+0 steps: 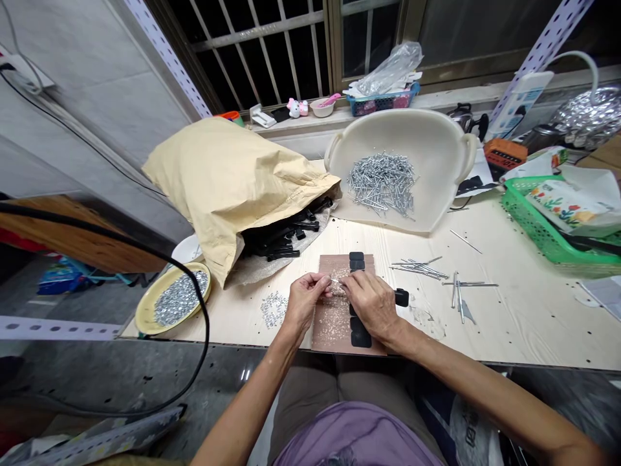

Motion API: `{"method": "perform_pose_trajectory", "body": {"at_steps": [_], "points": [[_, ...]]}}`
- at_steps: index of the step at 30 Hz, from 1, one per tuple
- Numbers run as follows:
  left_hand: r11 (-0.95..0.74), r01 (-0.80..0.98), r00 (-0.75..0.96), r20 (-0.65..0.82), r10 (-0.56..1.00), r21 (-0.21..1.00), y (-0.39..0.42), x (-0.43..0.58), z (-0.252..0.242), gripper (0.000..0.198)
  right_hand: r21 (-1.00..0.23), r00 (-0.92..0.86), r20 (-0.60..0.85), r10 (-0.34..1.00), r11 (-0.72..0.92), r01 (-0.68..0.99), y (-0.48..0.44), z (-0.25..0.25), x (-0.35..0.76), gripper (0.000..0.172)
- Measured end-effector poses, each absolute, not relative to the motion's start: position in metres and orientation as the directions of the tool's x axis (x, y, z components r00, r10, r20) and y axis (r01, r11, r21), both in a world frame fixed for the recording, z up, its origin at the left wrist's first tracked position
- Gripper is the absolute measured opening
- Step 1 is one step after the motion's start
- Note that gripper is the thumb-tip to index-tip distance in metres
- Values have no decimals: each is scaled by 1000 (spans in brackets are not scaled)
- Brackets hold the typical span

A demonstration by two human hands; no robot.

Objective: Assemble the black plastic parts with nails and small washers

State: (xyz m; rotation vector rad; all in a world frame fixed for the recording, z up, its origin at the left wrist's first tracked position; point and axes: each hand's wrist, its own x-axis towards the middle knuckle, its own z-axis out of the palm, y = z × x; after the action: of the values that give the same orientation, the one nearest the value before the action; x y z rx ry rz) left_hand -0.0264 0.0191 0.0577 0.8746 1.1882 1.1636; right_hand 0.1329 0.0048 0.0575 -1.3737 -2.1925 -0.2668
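My left hand (306,296) pinches one end of a thin silvery pin (336,281) above a brown board (330,330). The fingers of my right hand (371,301) close on the pin's other end, and a black part (402,298) sticks out beside that hand. Black pads (360,333) lie in a column on the board, partly hidden under my right hand. Small clear pieces (274,309) are scattered left of the board. Loose metal pins (420,268) lie to its right.
A cream sack (233,175) spills black parts (286,236). Behind the board, a white scoop-shaped basin (436,149) holds many metal pins (381,183). A yellow bowl (145,315) of small shiny pieces stands left; a green basket (538,239) is right. A black cable (206,323) loops at left.
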Motion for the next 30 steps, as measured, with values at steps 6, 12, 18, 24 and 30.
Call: {"method": "perform_pose_trajectory", "body": {"at_steps": [6, 12, 18, 24, 30], "points": [[185, -114, -21, -188, 982, 976, 19, -25, 58, 27, -112, -335, 538, 774, 459, 881, 6, 51, 138, 15], [224, -119, 32, -221, 975, 967, 19, -22, 62, 29, -136, -337, 531, 778, 471, 872, 6, 56, 142, 19], [192, 10, -34, -192, 981, 981, 17, -18, 65, 31, -349, -303, 423, 854, 462, 815, 5, 58, 146, 19], [327, -126, 34, -325, 945, 937, 20, -21, 58, 35, -90, -407, 556, 725, 539, 837, 7, 55, 148, 18], [296, -82, 40, -294, 955, 952, 21, -21, 58, 34, -90, -420, 526, 740, 539, 837, 8, 58, 150, 18]]}}
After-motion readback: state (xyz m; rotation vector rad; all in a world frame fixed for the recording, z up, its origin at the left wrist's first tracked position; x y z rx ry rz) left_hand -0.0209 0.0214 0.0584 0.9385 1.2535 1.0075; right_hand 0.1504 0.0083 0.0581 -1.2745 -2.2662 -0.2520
